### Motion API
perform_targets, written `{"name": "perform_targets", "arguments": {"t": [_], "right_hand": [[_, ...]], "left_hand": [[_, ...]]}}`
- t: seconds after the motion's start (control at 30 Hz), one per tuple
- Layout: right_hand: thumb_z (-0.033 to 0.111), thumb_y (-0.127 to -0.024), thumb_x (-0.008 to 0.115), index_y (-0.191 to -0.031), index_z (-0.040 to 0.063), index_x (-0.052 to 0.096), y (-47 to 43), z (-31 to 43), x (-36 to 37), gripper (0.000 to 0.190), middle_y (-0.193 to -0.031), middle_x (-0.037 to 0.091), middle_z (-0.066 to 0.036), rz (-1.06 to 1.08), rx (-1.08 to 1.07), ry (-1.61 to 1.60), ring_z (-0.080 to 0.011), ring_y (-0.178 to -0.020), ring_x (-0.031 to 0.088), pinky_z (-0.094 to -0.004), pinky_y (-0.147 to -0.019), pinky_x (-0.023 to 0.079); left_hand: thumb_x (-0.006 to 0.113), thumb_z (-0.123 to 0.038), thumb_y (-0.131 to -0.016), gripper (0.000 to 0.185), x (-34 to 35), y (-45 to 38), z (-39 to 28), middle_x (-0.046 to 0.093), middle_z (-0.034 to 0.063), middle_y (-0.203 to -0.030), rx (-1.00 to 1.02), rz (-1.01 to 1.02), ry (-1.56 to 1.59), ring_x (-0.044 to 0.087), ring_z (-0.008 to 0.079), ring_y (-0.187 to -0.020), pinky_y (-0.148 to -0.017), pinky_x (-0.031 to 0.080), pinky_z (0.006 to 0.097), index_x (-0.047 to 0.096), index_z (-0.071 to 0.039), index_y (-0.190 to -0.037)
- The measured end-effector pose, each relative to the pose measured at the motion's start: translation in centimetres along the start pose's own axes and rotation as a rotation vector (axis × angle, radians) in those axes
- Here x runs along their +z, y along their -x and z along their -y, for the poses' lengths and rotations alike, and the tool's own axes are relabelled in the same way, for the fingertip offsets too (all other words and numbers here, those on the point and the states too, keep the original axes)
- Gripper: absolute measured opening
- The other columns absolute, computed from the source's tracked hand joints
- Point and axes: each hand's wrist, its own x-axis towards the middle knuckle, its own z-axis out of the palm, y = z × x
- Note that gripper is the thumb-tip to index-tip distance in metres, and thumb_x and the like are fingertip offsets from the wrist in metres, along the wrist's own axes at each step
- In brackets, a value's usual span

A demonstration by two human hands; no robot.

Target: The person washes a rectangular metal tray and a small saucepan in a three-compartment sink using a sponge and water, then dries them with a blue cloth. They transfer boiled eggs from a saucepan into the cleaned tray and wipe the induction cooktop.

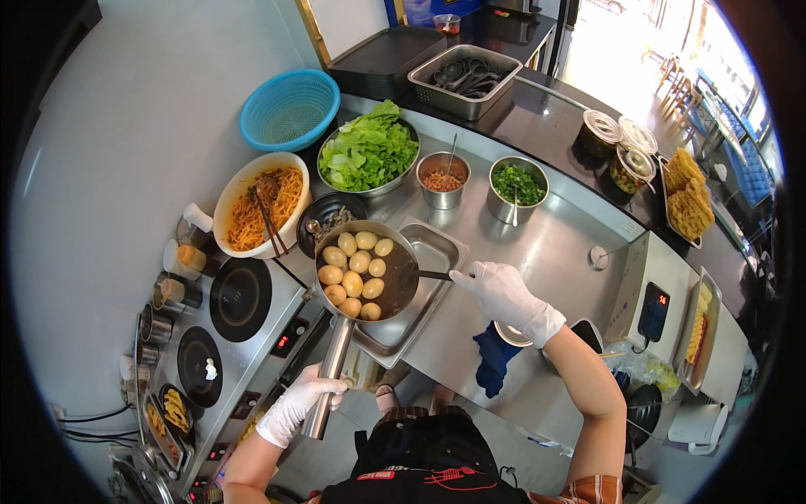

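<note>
My left hand, in a clear glove, grips the metal handle of a saucepan. The pan holds several peeled eggs in brown liquid and is held over a rectangular steel tray. My right hand, also gloved, is closed on the black handle of a utensil, whose end dips into the liquid at the pan's right side. Just behind the pan, a black bowl holds dark chopped food, partly hidden by the rim. A blue cloth lies below my right hand.
Behind stand a bowl of shredded orange food, a bowl of lettuce, a pot of chopped greens, a pot of nuts or beans and a blue basket. Induction hobs are left; a white box is right.
</note>
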Motion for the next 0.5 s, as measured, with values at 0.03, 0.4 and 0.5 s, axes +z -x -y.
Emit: {"name": "perform_targets", "arguments": {"t": [0.03,0.4,0.5], "right_hand": [[0.005,-0.070,0.055,-0.118,0.012,0.058,-0.04,-0.06,0.05,0.049,-0.075,0.053,-0.009,0.008,0.004,0.005,-0.0263,-0.067,0.057,-0.0375,-0.058,0.048],[0.004,-0.071,0.054,-0.117,0.011,0.059,-0.44,-0.56,0.58,0.047,-0.077,0.053,-0.010,0.005,-0.006,-0.025,-0.0270,-0.068,0.056,-0.0372,-0.059,0.048],[0.003,-0.071,0.054,-0.117,0.011,0.059,-0.38,-0.64,0.67,0.047,-0.077,0.053,-0.010,0.003,-0.008,-0.033,-0.0270,-0.068,0.057,-0.0371,-0.059,0.048]], "left_hand": [[0.062,-0.006,-0.074,0.025,0.07,0.01,-0.03,0.049,0.0047,-0.066,-0.003,-0.010,-0.009,0.049,0.0139,-0.053,-0.051,0.043,0.0278,0.048,0.001,-0.094],[0.062,-0.004,-0.074,0.025,0.25,0.03,0.17,0.051,0.0060,-0.068,0.010,-0.024,-0.032,0.051,0.0147,-0.054,-0.051,0.044,0.0284,0.048,0.000,-0.094],[0.062,-0.003,-0.074,0.025,0.36,0.00,0.37,0.051,0.0062,-0.068,0.012,-0.038,-0.021,0.051,0.0148,-0.054,-0.051,0.044,0.0286,0.048,0.000,-0.094]]}}
